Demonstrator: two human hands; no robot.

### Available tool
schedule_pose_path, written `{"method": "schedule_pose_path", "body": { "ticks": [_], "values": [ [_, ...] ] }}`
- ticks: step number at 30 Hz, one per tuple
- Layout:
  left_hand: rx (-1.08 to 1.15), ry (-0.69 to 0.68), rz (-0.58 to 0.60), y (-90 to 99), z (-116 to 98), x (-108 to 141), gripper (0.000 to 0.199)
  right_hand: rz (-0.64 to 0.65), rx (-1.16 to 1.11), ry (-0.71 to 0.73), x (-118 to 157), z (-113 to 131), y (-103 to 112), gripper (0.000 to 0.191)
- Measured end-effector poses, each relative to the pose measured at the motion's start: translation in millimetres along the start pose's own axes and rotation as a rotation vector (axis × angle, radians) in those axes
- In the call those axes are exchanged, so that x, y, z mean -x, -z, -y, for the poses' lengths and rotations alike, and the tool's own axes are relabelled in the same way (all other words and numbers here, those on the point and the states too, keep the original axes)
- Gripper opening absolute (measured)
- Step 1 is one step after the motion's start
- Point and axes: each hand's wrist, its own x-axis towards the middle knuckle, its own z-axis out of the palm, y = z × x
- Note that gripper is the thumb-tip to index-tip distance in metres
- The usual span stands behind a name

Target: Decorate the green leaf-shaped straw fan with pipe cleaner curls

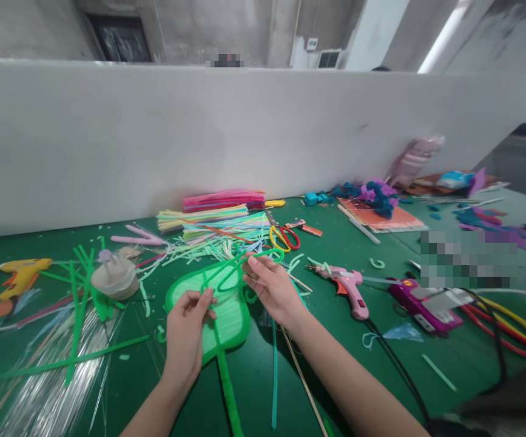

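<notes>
A green pipe cleaner (pixel 230 271), bent into long loops, is pinched between my two hands. My left hand (pixel 188 325) grips one end with thumb and forefinger. Farther to the right, my right hand (pixel 272 287) has thumb and fingers closed on another part of the same pipe cleaner. Under both hands lies a green leaf-shaped piece (pixel 226 325) with a fuzzy rim and a pale green, ribbed middle. Its green wrapped stem (pixel 229 394) runs toward me. My left hand covers part of its left side; whether the fingers touch it I cannot tell.
Bundled pastel pipe cleaners (pixel 203 220) and scissors (pixel 285 238) lie behind my hands. To the right are a pink glue gun (pixel 351 285) with its cord and a purple power strip (pixel 426 309). At left lie a yellow glue gun (pixel 23 276), a small tub (pixel 114 278) and clear sticks (pixel 67 370).
</notes>
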Motion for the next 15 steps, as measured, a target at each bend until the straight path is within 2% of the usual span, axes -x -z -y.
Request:
{"method": "schedule_pose_path", "body": {
  "ticks": [8, 15],
  "values": [
    [-0.241, -0.086, 0.134, -2.2, 0.8, 3.9, 0.035, -0.021, -0.009, 0.104, 3.4, 3.5, -4.8, 0.028],
    [-0.377, -0.131, 0.233, -3.6, -1.4, 9.0, 0.035, -0.029, 0.015, 0.132, 3.8, 7.3, -3.5, 0.027]
  ]
}}
